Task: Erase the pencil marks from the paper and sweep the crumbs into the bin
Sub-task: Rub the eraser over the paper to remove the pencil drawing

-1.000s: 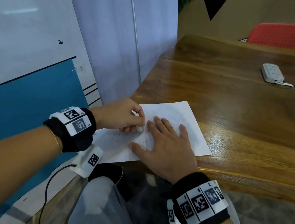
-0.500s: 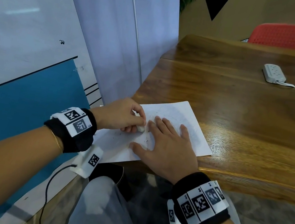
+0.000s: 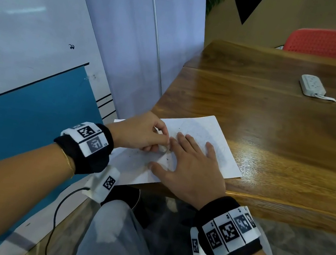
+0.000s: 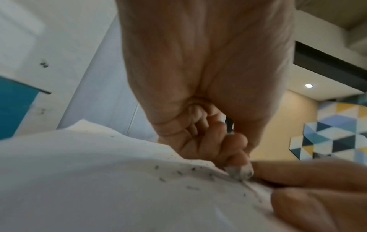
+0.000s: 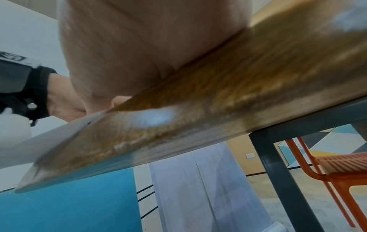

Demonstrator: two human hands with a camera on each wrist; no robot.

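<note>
The right hand [image 3: 190, 171] lies flat, fingers spread, pinning the white paper sheet [image 3: 220, 156] so the left hand [image 3: 139, 131], pinching a small grey-white eraser [image 3: 163, 148], can rub.

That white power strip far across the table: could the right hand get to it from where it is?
Probably, with a long stretch. The right hand lies flat on the paper, holding nothing, and only bare table separates it from the power strip. Letting go would free the paper, though.
</note>
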